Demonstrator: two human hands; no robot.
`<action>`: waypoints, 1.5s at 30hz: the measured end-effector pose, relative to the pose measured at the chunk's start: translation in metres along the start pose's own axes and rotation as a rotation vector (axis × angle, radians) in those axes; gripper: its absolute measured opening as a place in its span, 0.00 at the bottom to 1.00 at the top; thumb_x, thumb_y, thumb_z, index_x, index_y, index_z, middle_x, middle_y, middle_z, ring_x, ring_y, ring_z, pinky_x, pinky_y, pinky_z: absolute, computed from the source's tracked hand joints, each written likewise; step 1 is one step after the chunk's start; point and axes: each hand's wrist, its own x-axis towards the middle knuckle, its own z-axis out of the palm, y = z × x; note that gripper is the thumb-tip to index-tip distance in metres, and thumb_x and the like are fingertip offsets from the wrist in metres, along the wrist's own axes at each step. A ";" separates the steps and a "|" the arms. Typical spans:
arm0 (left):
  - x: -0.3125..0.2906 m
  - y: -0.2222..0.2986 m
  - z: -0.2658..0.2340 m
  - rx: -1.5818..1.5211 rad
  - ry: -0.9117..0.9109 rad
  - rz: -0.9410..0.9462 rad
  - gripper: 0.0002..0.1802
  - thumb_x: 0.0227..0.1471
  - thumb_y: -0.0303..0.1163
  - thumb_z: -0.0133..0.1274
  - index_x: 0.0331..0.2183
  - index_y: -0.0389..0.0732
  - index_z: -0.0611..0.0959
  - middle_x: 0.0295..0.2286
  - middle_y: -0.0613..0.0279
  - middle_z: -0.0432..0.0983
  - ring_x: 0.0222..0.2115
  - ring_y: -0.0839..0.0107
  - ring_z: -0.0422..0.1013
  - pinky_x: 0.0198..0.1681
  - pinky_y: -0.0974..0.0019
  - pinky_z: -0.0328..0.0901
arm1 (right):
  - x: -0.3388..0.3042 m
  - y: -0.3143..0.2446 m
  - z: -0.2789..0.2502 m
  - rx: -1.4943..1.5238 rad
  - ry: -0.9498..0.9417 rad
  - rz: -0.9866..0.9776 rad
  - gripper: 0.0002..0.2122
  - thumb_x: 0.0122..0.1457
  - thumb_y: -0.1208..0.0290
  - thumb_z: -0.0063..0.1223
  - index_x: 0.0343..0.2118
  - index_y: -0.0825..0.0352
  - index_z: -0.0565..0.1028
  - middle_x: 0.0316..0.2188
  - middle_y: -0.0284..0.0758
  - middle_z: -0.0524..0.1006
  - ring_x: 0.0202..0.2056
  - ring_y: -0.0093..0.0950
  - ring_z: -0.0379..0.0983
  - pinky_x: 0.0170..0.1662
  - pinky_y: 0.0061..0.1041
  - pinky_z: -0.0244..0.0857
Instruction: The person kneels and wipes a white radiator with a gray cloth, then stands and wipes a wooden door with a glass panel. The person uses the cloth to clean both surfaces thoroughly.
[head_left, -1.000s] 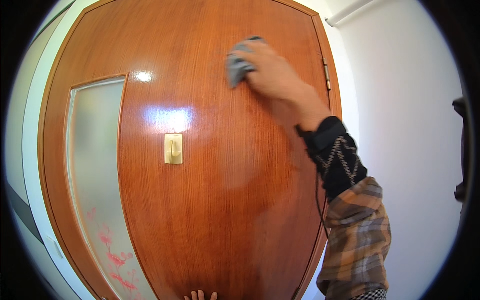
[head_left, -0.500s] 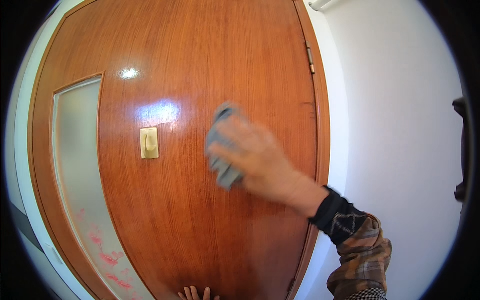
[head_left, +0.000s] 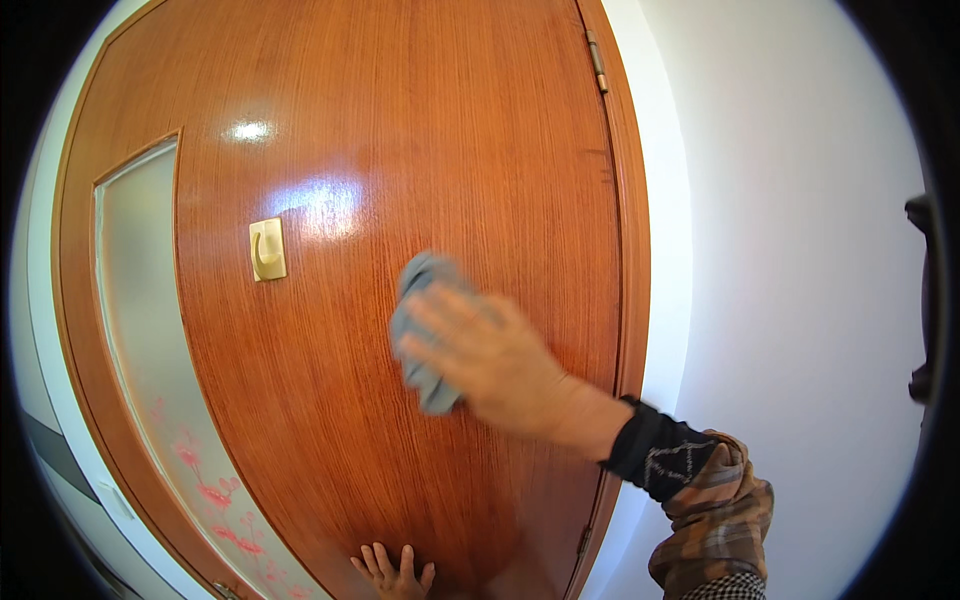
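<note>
My right hand point(head_left: 490, 355) presses a crumpled grey-blue cloth point(head_left: 425, 330) against the glossy reddish-brown wooden door point(head_left: 370, 450). Its fingers lie over the cloth and are a little smeared by motion. Low on the same door, my left hand point(head_left: 395, 573) rests with its fingers spread and holds nothing; only its fingers and part of the back show above the lower edge of the picture. A gold-coloured hook on a square plate point(head_left: 267, 249) is fixed to the door, up and to the left of the cloth.
A tall frosted glass panel point(head_left: 145, 280) with pink flower patterns runs down the door's left side. Metal hinges point(head_left: 597, 62) line the right edge, beside the wooden frame point(head_left: 632, 230). A white wall point(head_left: 790, 250) stands at right, with a dark object point(head_left: 925, 300) at its far edge.
My right hand and the cloth have moved down and slightly left on the door. The view has shifted, so the hook sits higher and more of my left hand shows.
</note>
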 end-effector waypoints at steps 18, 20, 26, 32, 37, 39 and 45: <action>0.010 0.005 -0.011 -0.006 0.023 -0.005 0.36 0.59 0.51 0.53 0.62 0.43 0.67 0.67 0.30 0.44 0.68 0.27 0.40 0.64 0.18 0.36 | -0.057 0.035 -0.017 -0.106 0.202 0.231 0.28 0.51 0.80 0.59 0.59 0.66 0.73 0.65 0.51 0.66 0.69 0.46 0.57 0.63 0.51 0.54; 0.010 0.006 -0.009 0.030 0.062 0.020 0.37 0.59 0.51 0.53 0.63 0.44 0.67 0.67 0.31 0.44 0.68 0.28 0.40 0.64 0.19 0.36 | -0.057 0.078 -0.035 -0.349 0.254 0.409 0.28 0.52 0.82 0.59 0.59 0.68 0.73 0.64 0.52 0.66 0.67 0.52 0.58 0.64 0.51 0.54; 0.011 0.007 -0.004 0.060 0.091 0.023 0.39 0.59 0.52 0.52 0.65 0.45 0.64 0.68 0.31 0.43 0.68 0.28 0.39 0.65 0.19 0.36 | -0.061 0.040 0.000 -0.231 0.280 0.452 0.29 0.51 0.79 0.58 0.60 0.68 0.72 0.65 0.53 0.66 0.67 0.50 0.59 0.64 0.53 0.54; 0.012 0.007 -0.009 0.049 0.076 0.016 0.39 0.59 0.51 0.52 0.65 0.45 0.62 0.68 0.31 0.43 0.68 0.28 0.40 0.64 0.18 0.36 | -0.096 -0.039 0.014 0.112 -0.073 0.128 0.26 0.56 0.67 0.57 0.59 0.65 0.74 0.66 0.48 0.66 0.69 0.43 0.57 0.65 0.53 0.48; 0.012 0.010 -0.012 0.037 0.061 0.007 0.40 0.58 0.49 0.54 0.66 0.45 0.62 0.68 0.31 0.43 0.68 0.28 0.40 0.64 0.18 0.37 | -0.080 0.061 -0.029 -0.346 0.285 0.405 0.28 0.50 0.80 0.59 0.58 0.63 0.76 0.64 0.49 0.67 0.64 0.51 0.61 0.62 0.51 0.52; 0.013 0.011 -0.012 0.037 0.066 0.000 0.40 0.57 0.49 0.54 0.66 0.46 0.62 0.68 0.32 0.42 0.68 0.28 0.40 0.64 0.17 0.37 | -0.078 0.071 -0.028 -0.317 0.342 0.524 0.30 0.48 0.81 0.58 0.59 0.64 0.75 0.64 0.49 0.65 0.65 0.54 0.57 0.63 0.50 0.52; 0.009 0.009 -0.008 0.047 0.086 0.007 0.41 0.57 0.50 0.55 0.66 0.47 0.62 0.68 0.34 0.41 0.69 0.29 0.38 0.64 0.18 0.36 | -0.099 -0.013 -0.014 0.083 0.050 0.453 0.32 0.46 0.71 0.64 0.59 0.62 0.74 0.67 0.49 0.60 0.67 0.53 0.53 0.64 0.53 0.49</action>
